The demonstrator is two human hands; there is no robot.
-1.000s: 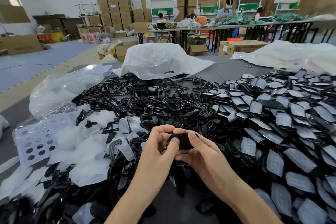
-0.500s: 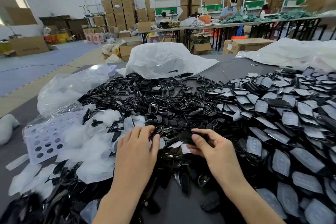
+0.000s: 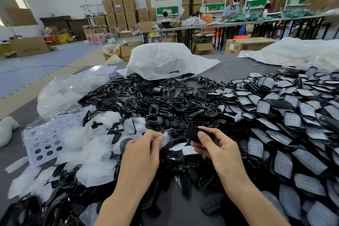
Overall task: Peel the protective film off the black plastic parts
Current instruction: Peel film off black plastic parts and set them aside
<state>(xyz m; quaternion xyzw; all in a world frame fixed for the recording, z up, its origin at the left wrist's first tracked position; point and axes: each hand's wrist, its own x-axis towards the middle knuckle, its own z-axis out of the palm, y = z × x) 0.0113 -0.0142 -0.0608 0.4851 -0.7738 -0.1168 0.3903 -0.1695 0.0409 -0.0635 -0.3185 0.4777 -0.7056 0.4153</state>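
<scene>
The fingers (image 3: 202,136) of the right hand (image 3: 218,149) cover the near half of the black part (image 3: 189,131) they hold, and the fingers (image 3: 153,136) of the left hand (image 3: 141,150) hide the near edge of the pale film (image 3: 166,138) they pinch. Right of the fingers, the heap of film-covered parts (image 3: 286,121) runs off the picture's edge. Below and left of them the black pieces (image 3: 36,207) are blurred, and the left forearm (image 3: 128,198) and right forearm (image 3: 244,198) are cut off at the bottom.

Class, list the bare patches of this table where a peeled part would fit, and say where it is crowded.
Bare grey table shows at the far side, between the white bag and the clear sheet; also near the front edge, between the left forearm and right forearm. Crowded: black frames in the middle, film-covered parts right, peeled film left.
</scene>
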